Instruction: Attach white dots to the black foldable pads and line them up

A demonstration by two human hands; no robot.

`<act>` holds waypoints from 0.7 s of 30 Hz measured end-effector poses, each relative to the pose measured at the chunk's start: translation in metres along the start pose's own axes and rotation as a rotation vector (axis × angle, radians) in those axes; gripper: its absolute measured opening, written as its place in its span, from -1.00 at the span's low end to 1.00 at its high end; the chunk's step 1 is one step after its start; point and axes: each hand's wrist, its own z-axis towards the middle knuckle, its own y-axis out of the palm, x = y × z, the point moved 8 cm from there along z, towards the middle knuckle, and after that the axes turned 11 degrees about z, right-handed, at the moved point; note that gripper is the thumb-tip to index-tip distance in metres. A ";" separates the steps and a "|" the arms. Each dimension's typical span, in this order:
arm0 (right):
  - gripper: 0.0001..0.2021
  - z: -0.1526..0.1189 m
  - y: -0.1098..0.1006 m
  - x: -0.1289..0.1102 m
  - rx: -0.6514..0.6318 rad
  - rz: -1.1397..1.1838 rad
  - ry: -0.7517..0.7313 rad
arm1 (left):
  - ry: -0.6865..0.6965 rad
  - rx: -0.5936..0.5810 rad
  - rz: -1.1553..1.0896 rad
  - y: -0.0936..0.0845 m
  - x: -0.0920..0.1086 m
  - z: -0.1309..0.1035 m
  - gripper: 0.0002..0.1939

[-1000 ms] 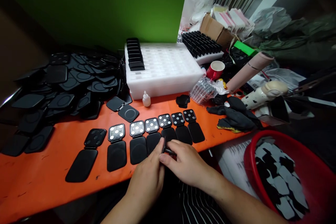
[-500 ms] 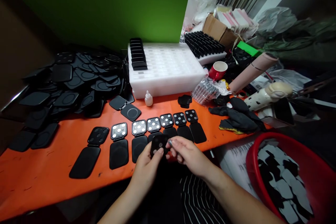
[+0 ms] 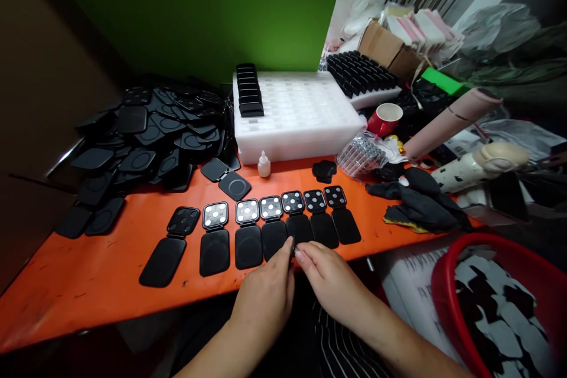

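Note:
My left hand (image 3: 269, 288) is closed around a black folding charging pad (image 3: 293, 246), turned edge-on so that only a thin dark edge shows between the hands. Fingertips of my right hand (image 3: 330, 276) are pinched together at that edge; whatever they hold is mostly hidden. Just beyond the hands, several unfolded charging pads lie in a row, each with a plain lower panel (image 3: 215, 253) and an upper panel with pale round dots (image 3: 215, 215). Another unfolded pad (image 3: 235, 186) with a ring mark lies behind the row, near a small white dropper bottle (image 3: 264, 164).
A heap of black pads (image 3: 150, 130) covers the left of the orange table (image 3: 101, 260). At the back stands a white foam tray (image 3: 305, 112) holding black pieces. To the right are a red mug (image 3: 385, 120), dark gloves (image 3: 419, 204) and a red tub (image 3: 443, 283) of scraps.
My left hand has turned the charging pad from face-up to edge-on, and my right fingers have come closer to it. The whole view has shifted, so the table things appear further right.

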 end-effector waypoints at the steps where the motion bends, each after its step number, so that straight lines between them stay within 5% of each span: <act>1: -0.76 0.000 0.001 0.001 -0.008 -0.005 0.002 | 0.004 -0.003 0.014 0.000 0.001 0.000 -0.53; 11: -0.76 0.005 -0.003 0.010 0.070 0.255 0.020 | 0.014 -0.029 -0.121 0.002 0.002 -0.001 -0.55; 14: -0.75 0.008 0.001 0.018 0.033 0.530 0.063 | -0.055 -0.057 -0.404 0.005 -0.001 0.003 -0.60; 18: -0.68 0.005 0.018 0.033 -0.080 1.085 0.311 | -0.268 -0.075 -0.908 0.014 -0.018 0.011 -0.68; 21: -0.69 0.001 0.022 0.035 -0.081 1.198 0.400 | -0.390 -0.012 -1.016 0.014 -0.034 0.011 -0.60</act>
